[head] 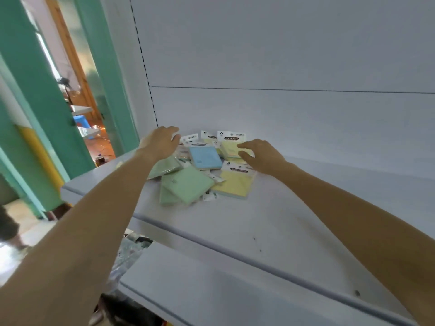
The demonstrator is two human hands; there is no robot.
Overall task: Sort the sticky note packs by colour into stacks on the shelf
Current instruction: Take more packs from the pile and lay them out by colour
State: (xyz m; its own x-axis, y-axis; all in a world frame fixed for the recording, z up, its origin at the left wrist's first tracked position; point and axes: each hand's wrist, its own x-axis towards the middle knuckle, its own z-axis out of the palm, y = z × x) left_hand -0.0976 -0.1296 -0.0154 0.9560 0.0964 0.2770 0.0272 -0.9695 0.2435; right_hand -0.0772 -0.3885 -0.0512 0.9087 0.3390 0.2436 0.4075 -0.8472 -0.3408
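Note:
A loose pile of sticky note packs lies near the back of the white shelf [282, 220]. In it are a blue pack [205, 157], green packs [187, 184] at the front left, a yellow pack [235, 184] at the front right and a pale yellow pack [231, 148] behind. My left hand [160, 142] reaches over the pile's left rear, its fingers bent down; what they touch is hidden. My right hand [261, 156] hovers over the pale yellow pack with thumb and fingers spread apart.
The shelf's white back panel [282, 67] rises right behind the pile. A lower shelf [211, 290] juts out below. To the left stand a green door frame [42, 90] and a doorway into another room with a blue stool [81, 122].

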